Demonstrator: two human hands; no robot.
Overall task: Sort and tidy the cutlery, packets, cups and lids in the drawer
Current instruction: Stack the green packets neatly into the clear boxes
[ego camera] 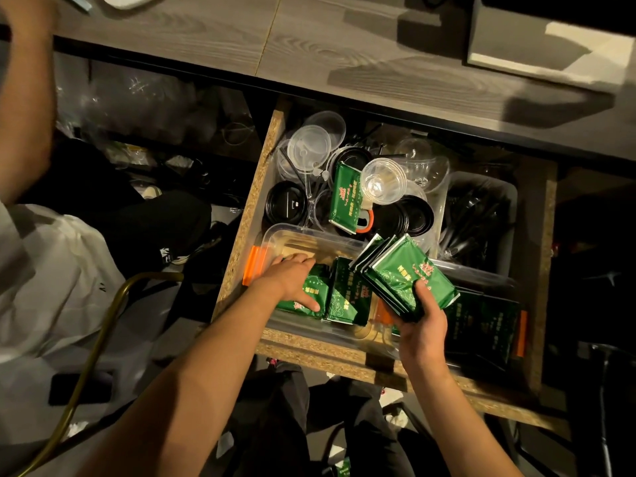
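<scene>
The drawer [241,232] is raw chipboard, its cut edges rough and speckled. The worktop [344,46] above it has a matt grey wood-grain finish. The green packets [409,273] look like glossy foil or plastic film, catching the light (the same goes for the single packet [344,194] lying among the lids). The clear tub [309,235] is smooth see-through plastic with orange plastic clips [254,266]. The cup [382,182] and clear lids [309,146] are thin shiny plastic; the black lids [285,203] are smooth plastic too. The grey bin [481,218] looks like matt plastic.
</scene>
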